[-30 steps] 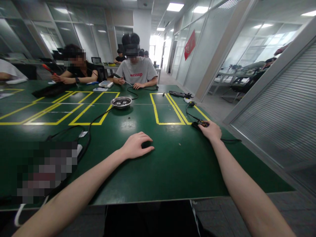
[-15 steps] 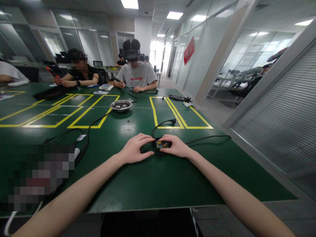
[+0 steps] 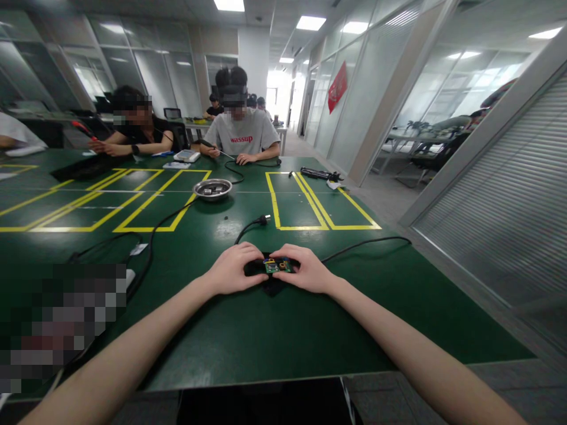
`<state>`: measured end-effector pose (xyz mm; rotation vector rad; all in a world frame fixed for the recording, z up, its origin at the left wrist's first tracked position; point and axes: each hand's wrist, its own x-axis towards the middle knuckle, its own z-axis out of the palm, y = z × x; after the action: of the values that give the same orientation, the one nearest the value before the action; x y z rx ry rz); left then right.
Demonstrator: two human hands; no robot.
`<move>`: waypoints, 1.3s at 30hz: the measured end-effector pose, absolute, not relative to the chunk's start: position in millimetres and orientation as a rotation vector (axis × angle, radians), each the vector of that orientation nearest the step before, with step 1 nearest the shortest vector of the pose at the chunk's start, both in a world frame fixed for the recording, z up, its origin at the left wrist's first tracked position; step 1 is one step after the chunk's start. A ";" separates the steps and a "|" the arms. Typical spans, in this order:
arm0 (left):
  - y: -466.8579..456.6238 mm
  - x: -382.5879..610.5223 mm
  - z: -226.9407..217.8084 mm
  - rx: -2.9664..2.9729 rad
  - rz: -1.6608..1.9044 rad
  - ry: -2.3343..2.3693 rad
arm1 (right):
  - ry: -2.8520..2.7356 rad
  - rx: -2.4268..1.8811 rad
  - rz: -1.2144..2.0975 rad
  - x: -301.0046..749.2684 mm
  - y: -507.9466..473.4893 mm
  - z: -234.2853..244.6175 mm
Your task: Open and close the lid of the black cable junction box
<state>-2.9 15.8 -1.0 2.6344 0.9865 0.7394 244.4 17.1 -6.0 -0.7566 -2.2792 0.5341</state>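
Note:
A small black housing with a green circuit board (image 3: 276, 267) showing on top lies on the green table (image 3: 274, 330) right in front of me. My left hand (image 3: 233, 268) grips its left side and my right hand (image 3: 302, 270) grips its right side, fingertips curled over the board. Two black cables run from it: one to a plug (image 3: 264, 219) lying just beyond the hands, the other (image 3: 376, 241) sweeping off to the right table edge.
A metal bowl (image 3: 212, 189) with small parts stands mid-table among yellow taped rectangles (image 3: 301, 200). A black cable (image 3: 150, 248) runs at left. Two people sit at the far side; one holds a soldering iron. A black tool (image 3: 316, 173) lies far right.
My right hand pulled the board and its cable from the table's right side to the centre, where my left hand joined it. Both hands have since drawn it slightly nearer.

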 end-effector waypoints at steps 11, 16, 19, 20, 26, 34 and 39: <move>31.8 -18.8 -10.2 2.546 0.716 0.964 | -2.344 -0.819 0.417 248.4 20.2 -4.8; 33.3 -23.0 -9.9 2.481 0.696 0.946 | -2.335 -0.811 0.432 248.2 20.1 -3.8; 33.3 -23.5 -8.8 2.467 0.699 0.942 | -2.326 -0.784 0.472 247.0 21.4 -6.2; 33.4 -23.4 -8.5 2.466 0.695 0.942 | -2.334 -0.769 0.495 246.6 22.0 -7.2; 35.0 -23.6 -8.9 2.462 0.648 0.939 | -2.369 -0.797 0.500 247.1 23.7 -10.8; 37.7 -23.1 -14.4 2.464 0.669 0.990 | -2.388 -0.805 0.487 249.6 19.9 -7.0; 37.0 -21.6 -15.6 2.471 0.648 0.999 | -2.369 -0.865 0.445 244.4 19.4 -11.8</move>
<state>-21.6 37.0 -15.6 2.4714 0.9995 0.6478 244.4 19.4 -11.8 -0.8648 -2.3693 0.4452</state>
